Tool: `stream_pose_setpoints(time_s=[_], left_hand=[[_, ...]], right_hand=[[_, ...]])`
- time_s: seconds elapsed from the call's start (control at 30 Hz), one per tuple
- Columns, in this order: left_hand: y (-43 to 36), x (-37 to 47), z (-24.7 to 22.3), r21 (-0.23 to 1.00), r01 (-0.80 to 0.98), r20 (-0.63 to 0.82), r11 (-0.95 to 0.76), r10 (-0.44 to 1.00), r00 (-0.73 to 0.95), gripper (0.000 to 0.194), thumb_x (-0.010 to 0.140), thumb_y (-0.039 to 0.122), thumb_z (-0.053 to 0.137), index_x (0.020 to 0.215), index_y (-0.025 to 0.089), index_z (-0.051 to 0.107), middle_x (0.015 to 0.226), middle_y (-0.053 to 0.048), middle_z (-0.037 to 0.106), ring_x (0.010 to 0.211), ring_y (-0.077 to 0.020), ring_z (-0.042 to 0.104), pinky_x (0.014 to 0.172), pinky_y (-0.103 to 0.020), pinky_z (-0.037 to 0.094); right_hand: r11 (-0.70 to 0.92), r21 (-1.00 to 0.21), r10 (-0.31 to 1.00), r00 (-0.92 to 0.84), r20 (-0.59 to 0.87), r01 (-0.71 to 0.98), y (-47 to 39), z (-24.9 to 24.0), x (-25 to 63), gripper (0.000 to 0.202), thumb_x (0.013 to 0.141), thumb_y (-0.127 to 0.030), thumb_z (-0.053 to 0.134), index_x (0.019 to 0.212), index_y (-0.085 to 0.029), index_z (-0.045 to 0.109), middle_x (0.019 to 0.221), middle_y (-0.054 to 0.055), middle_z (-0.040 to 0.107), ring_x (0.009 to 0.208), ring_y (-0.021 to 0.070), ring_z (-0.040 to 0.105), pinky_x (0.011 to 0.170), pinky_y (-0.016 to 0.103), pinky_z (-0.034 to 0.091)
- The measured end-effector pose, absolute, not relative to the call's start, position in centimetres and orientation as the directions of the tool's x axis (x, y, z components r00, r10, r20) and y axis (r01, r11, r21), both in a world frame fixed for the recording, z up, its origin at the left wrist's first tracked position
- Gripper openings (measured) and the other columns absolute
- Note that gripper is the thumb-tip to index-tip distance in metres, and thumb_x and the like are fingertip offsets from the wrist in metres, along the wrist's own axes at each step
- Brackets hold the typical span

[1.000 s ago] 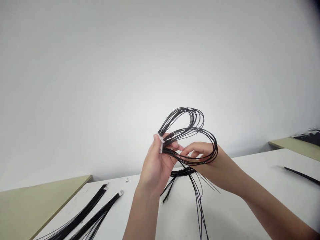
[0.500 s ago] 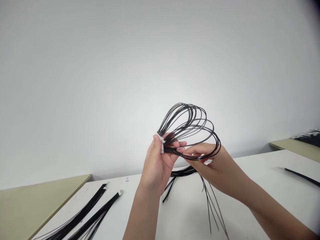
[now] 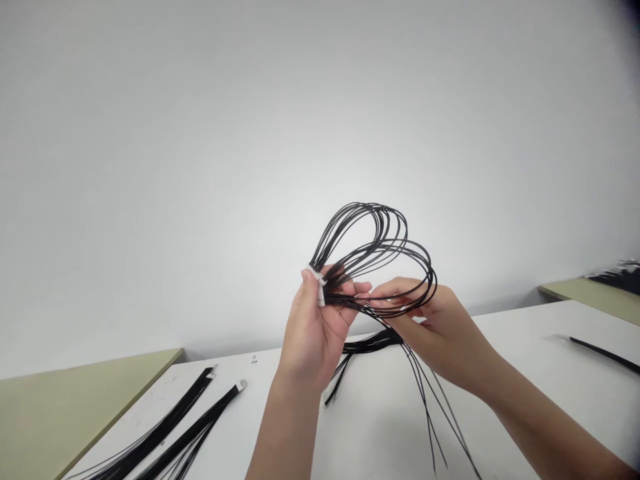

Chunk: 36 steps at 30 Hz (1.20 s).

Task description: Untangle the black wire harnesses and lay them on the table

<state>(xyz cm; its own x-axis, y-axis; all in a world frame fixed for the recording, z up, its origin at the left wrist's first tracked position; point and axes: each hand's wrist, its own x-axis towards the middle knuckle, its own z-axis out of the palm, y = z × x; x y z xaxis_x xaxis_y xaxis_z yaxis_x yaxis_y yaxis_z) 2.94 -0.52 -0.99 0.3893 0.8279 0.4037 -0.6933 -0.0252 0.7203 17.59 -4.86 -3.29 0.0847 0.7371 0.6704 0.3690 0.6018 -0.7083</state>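
Note:
My left hand (image 3: 320,320) is closed on the white connectors (image 3: 318,285) of a wire harness, thumb in front and fingers behind. From these connectors, black wires (image 3: 385,220) arch up and right in large loops, some curving back to the connector side. My right hand (image 3: 420,320) pinches black wires at the lower right of the loops, its fingertips close to those of my left hand. Below the hands, another bunch of black wires (image 3: 373,341) spans the space over the white table, and several loose ends (image 3: 437,413) hang down to the right.
Two black wire bundles with white connectors (image 3: 242,385) lie on the white table (image 3: 380,440) at left. A thin black strand bundle (image 3: 603,353) is at right. Green boards (image 3: 100,393) flank both sides; more wires (image 3: 617,275) rest on the right one. A pale wall (image 3: 300,133) stands behind.
The upper loops have shifted slightly left, and more wires now bunch in the second loop. My right hand has turned a little, and the hanging wire ends have swung right.

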Motion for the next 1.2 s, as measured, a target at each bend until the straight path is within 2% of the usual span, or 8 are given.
stream_pose_setpoints(time_s=[0.17, 0.33, 0.47, 0.6, 0.7, 0.9, 1.03, 1.2], left_hand=[[-0.4, 3.0, -1.1, 0.724, -0.689, 0.420, -0.046, 0.821, 0.387, 0.032, 0.092, 0.046, 0.050, 0.092, 0.016, 0.062, 0.072, -0.003, 0.061, 0.089, -0.0194, 0.067, 0.088, -0.035, 0.052], [-0.5, 3.1, -1.1, 0.742, -0.668, 0.414, -0.061, 0.825, 0.385, 0.034, 0.091, 0.049, 0.050, 0.088, 0.017, 0.062, 0.072, -0.002, 0.061, 0.096, -0.0210, 0.066, 0.090, -0.036, 0.051], [-0.7, 3.0, -1.2, 0.796, -0.597, 0.407, -0.097, 0.816, 0.410, 0.039, 0.092, 0.052, 0.045, 0.089, 0.017, 0.063, 0.073, -0.003, 0.062, 0.081, -0.0197, 0.066, 0.070, -0.030, 0.053], [-0.6, 3.1, -1.4, 0.832, -0.542, 0.393, -0.119, 0.815, 0.425, 0.042, 0.090, 0.054, 0.047, 0.087, 0.016, 0.065, 0.070, -0.005, 0.064, 0.070, -0.0177, 0.064, 0.054, -0.023, 0.046], [-0.4, 3.3, -1.5, 0.829, -0.547, 0.392, -0.116, 0.818, 0.420, 0.041, 0.090, 0.054, 0.049, 0.086, 0.016, 0.065, 0.073, -0.006, 0.066, 0.072, -0.0170, 0.064, 0.059, -0.024, 0.048], [-0.2, 3.6, -1.9, 0.814, -0.570, 0.410, -0.115, 0.809, 0.422, 0.039, 0.092, 0.049, 0.049, 0.087, 0.014, 0.067, 0.073, -0.006, 0.066, 0.076, -0.0170, 0.066, 0.072, -0.027, 0.051], [-0.2, 3.8, -2.1, 0.795, -0.596, 0.431, -0.116, 0.798, 0.421, 0.039, 0.091, 0.049, 0.050, 0.086, 0.014, 0.067, 0.076, -0.008, 0.068, 0.090, -0.0211, 0.066, 0.085, -0.033, 0.050], [-0.2, 4.0, -2.2, 0.793, -0.602, 0.407, -0.094, 0.817, 0.409, 0.039, 0.089, 0.050, 0.052, 0.084, 0.013, 0.067, 0.073, -0.008, 0.067, 0.106, -0.0260, 0.062, 0.088, -0.035, 0.049]], right_hand=[[0.769, -0.612, 0.595, 0.143, 0.791, 0.187, -5.1, -3.1, 17.9, 0.007, 0.085, -0.024, 0.063, 0.088, -0.021, 0.069, 0.082, 0.003, 0.070, 0.075, 0.0139, 0.065, 0.065, 0.024, 0.055], [0.642, -0.764, 0.762, 0.061, 0.645, 0.062, -5.7, -2.5, 17.7, 0.017, 0.084, -0.037, 0.065, 0.083, -0.020, 0.067, 0.050, -0.004, 0.050, 0.047, 0.0101, 0.053, 0.048, 0.023, 0.048], [0.574, -0.788, 0.803, 0.035, 0.595, 0.220, -5.4, -2.5, 17.2, 0.019, 0.072, -0.031, 0.076, 0.074, -0.019, 0.061, 0.050, -0.007, 0.041, 0.048, 0.0073, 0.043, 0.044, 0.020, 0.038], [0.546, -0.740, 0.784, 0.071, 0.616, 0.393, -5.1, -2.5, 16.8, 0.015, 0.068, -0.022, 0.076, 0.077, -0.021, 0.064, 0.075, -0.003, 0.062, 0.067, 0.0105, 0.054, 0.056, 0.019, 0.045], [0.520, -0.733, 0.793, 0.070, 0.605, 0.439, -5.1, -2.5, 16.6, 0.012, 0.071, -0.024, 0.073, 0.080, -0.023, 0.065, 0.089, -0.003, 0.067, 0.078, 0.0130, 0.059, 0.063, 0.021, 0.049], [0.586, -0.627, 0.707, 0.055, 0.705, 0.512, -4.8, -3.0, 16.5, 0.007, 0.086, -0.024, 0.057, 0.084, -0.023, 0.064, 0.080, -0.003, 0.065, 0.064, 0.0087, 0.053, 0.057, 0.018, 0.047], [0.635, -0.498, 0.593, 0.042, 0.804, 0.590, -4.3, -3.4, 16.5, 0.016, 0.086, -0.018, 0.056, 0.069, -0.019, 0.056, 0.067, -0.003, 0.059, 0.059, 0.0088, 0.049, 0.051, 0.017, 0.042], [0.632, -0.391, 0.516, 0.014, 0.857, 0.670, -3.9, -3.6, 16.4, 0.013, 0.083, -0.013, 0.055, 0.071, -0.020, 0.057, 0.071, -0.002, 0.062, 0.061, 0.0100, 0.049, 0.055, 0.020, 0.043]])
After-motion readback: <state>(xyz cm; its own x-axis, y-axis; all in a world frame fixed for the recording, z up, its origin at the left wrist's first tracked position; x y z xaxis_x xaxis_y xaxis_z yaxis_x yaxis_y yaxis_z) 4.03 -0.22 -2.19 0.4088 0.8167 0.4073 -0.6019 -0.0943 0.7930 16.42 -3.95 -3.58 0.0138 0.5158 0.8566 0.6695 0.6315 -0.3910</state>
